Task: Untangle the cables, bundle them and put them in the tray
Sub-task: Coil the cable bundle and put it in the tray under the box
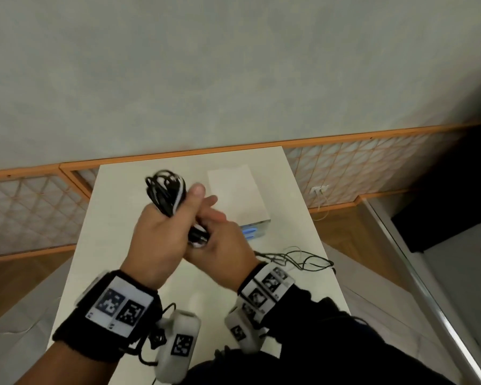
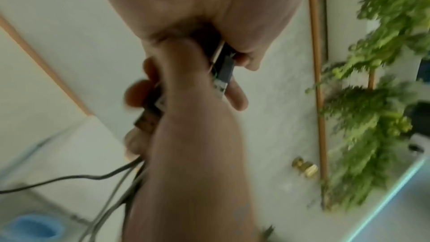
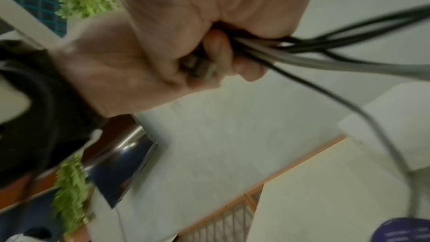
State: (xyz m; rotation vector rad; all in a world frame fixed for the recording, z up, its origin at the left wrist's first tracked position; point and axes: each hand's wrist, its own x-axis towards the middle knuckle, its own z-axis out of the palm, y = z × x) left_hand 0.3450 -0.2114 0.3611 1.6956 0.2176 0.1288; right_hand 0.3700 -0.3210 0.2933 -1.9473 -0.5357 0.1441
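A coiled bundle of black and white cables [image 1: 164, 187] is held up above the white table [image 1: 117, 218]. My left hand [image 1: 178, 202] grips the bundle around its middle, thumb on top. Just below and to the right, my right hand [image 1: 206, 234] holds the bundle's lower end; in the right wrist view its fingers [image 3: 216, 49] curl round black and grey cable strands [image 3: 325, 45]. A USB plug [image 2: 222, 74] sticks out between fingers in the left wrist view. The white tray [image 1: 238, 195] stands on the table beyond the hands. Both wrist views are blurred.
A loose tangle of thin dark cables [image 1: 297, 258] lies on the table's right edge. Something blue [image 1: 247, 232] shows at the tray's near end. A low lattice fence [image 1: 34, 212] runs behind the table, and a metal rail [image 1: 428, 287] runs along the right.
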